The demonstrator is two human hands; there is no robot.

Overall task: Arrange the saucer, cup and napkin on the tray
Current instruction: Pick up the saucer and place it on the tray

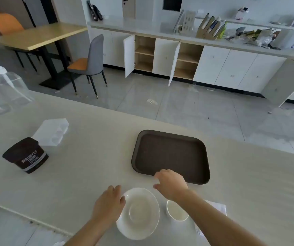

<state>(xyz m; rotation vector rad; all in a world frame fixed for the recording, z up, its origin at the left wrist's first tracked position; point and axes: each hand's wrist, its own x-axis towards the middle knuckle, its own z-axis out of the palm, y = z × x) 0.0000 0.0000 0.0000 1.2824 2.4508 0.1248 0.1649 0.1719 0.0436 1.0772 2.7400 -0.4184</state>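
A dark brown tray [171, 139] lies on the pale counter, with nothing on it. Just in front of it sits a white saucer [139, 213]. A white cup [175, 212] stands to the saucer's right, partly hidden under my right forearm. A white napkin [217, 207] lies right of the cup, mostly covered by that arm. My left hand [109, 205] touches the saucer's left rim, thumb on its edge. My right hand [172, 183] hovers over the tray's near edge with fingers apart, holding nothing.
A brown cocoa tub [26, 155] lies tilted at the left, with a white plastic mould [51, 131] behind it. Clear pump bottles [6, 84] stand at the far left. Beyond the counter's far edge is the floor, chairs and open cabinets.
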